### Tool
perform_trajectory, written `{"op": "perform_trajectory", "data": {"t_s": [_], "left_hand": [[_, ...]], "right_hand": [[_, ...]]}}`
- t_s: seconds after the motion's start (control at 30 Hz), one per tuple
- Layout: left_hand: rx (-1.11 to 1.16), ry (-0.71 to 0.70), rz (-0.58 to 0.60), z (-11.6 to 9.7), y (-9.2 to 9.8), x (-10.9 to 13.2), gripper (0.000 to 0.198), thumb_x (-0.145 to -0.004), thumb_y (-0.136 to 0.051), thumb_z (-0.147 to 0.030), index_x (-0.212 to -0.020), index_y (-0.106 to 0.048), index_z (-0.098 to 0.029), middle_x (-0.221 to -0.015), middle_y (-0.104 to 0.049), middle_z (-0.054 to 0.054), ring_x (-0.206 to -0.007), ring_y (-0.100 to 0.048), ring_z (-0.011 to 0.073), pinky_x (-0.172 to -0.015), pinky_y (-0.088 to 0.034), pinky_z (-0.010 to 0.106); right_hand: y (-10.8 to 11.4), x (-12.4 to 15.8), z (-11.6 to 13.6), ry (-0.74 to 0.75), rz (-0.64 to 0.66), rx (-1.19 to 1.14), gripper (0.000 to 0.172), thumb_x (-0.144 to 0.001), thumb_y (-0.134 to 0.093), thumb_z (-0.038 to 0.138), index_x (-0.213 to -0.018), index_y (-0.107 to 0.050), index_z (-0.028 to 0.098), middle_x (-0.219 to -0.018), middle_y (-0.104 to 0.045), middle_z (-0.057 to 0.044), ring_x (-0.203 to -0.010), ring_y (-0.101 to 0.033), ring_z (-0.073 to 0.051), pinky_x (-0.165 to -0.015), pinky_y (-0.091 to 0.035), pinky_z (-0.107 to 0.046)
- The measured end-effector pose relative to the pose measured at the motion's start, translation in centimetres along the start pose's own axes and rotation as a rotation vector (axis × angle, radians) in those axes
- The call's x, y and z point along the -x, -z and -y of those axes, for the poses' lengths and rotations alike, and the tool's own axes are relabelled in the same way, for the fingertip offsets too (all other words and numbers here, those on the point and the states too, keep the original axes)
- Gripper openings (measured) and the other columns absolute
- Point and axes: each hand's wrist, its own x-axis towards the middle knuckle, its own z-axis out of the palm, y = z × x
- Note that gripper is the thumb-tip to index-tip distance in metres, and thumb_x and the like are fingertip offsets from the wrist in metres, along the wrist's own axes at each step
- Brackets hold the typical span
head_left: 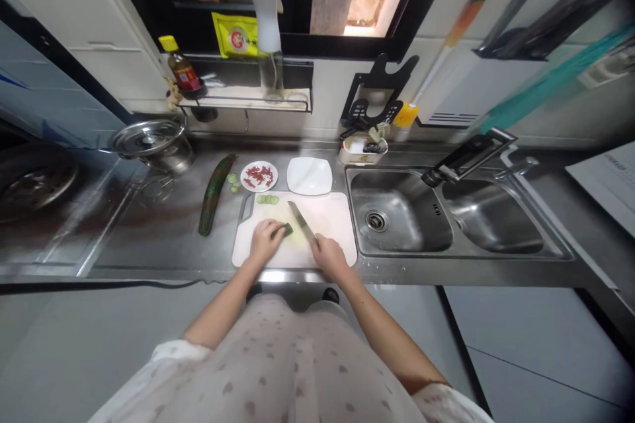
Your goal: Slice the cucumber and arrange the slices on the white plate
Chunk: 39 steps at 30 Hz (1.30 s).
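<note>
My left hand (pixel 264 240) is closed on a short dark green piece of cucumber (pixel 287 230) over the white cutting board (pixel 327 211). In my right hand (pixel 328 255) is the handle of a kitchen knife (pixel 301 221), its blade slanting up and left, apart from the cucumber piece. A row of pale cucumber slices (pixel 268 199) lies along the board's upper left edge. Left of the board rests a long whole cucumber (pixel 214 198), with a few loose green pieces (pixel 233 180) beside it.
Behind the board stand a plate of chopped red bits (pixel 258 170) and a white square dish (pixel 309 176). A double sink (pixel 397 248) with a black faucet (pixel 466 155) is to the right. A lidded steel pot (pixel 169 153) stands at the back left, below a wire shelf (pixel 248 106).
</note>
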Motion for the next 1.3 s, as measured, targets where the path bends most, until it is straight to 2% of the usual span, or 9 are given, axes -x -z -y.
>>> {"op": "perform_trajectory", "data": {"t_s": [0.1,0.17,0.3,0.63,1.07,1.3], "left_hand": [[0.034,0.046,-0.001,-0.3,-0.2,-0.5,0.025,-0.091,-0.051,-0.035,-0.099,-0.071,-0.022,-0.102,-0.067,0.007,-0.100,-0.059,0.0194,-0.093,-0.045,0.033],[0.048,0.065,0.048,-0.5,-0.2,-0.6,0.025,-0.090,-0.052,-0.036,-0.101,-0.071,-0.023,-0.102,-0.068,0.006,-0.100,-0.060,0.0193,-0.093,-0.045,0.032],[0.053,0.038,0.104,-0.8,-0.2,-0.3,0.023,-0.089,-0.055,-0.036,-0.101,-0.071,-0.025,-0.103,-0.069,0.005,-0.099,-0.060,0.0189,-0.093,-0.045,0.032],[0.010,-0.045,0.041,-0.1,-1.5,0.9,0.022,-0.089,-0.057,-0.037,-0.102,-0.072,-0.027,-0.099,-0.067,0.004,-0.094,-0.060,0.0171,-0.086,-0.046,0.029],[-0.041,-0.094,0.036,-0.1,-1.5,1.0,0.024,-0.091,-0.054,-0.035,-0.103,-0.071,-0.025,-0.098,-0.067,0.005,-0.092,-0.059,0.0170,-0.084,-0.046,0.028],[-0.046,-0.173,-0.022,0.2,-1.7,0.9,0.021,-0.091,-0.055,-0.033,-0.099,-0.072,-0.024,-0.095,-0.068,0.004,-0.089,-0.060,0.0169,-0.081,-0.047,0.030]], "right_hand": [[0.0,-0.1,0.4,0.019,0.010,-0.001,0.028,-0.098,-0.034,0.029,-0.102,-0.060,0.018,-0.092,-0.070,-0.008,-0.083,-0.063,-0.017,-0.063,-0.032,-0.024],[0.1,-0.2,0.6,0.021,0.012,0.006,0.028,-0.098,-0.034,0.028,-0.102,-0.060,0.018,-0.093,-0.069,-0.009,-0.084,-0.064,-0.017,-0.064,-0.033,-0.024],[0.2,0.0,0.9,0.021,0.035,0.011,0.028,-0.098,-0.035,0.029,-0.103,-0.060,0.018,-0.094,-0.069,-0.009,-0.085,-0.064,-0.017,-0.067,-0.035,-0.024],[0.4,0.8,1.4,0.067,0.047,0.058,0.027,-0.098,-0.035,0.025,-0.102,-0.060,0.018,-0.094,-0.069,-0.010,-0.086,-0.063,-0.018,-0.069,-0.037,-0.024],[0.1,0.7,1.9,0.068,0.052,0.065,0.029,-0.097,-0.033,0.023,-0.105,-0.061,0.016,-0.095,-0.069,-0.012,-0.090,-0.064,-0.020,-0.072,-0.040,-0.025],[-0.3,0.2,2.0,0.089,0.074,0.068,0.030,-0.097,-0.034,0.022,-0.107,-0.060,0.014,-0.097,-0.069,-0.014,-0.092,-0.064,-0.021,-0.073,-0.042,-0.026]]}}
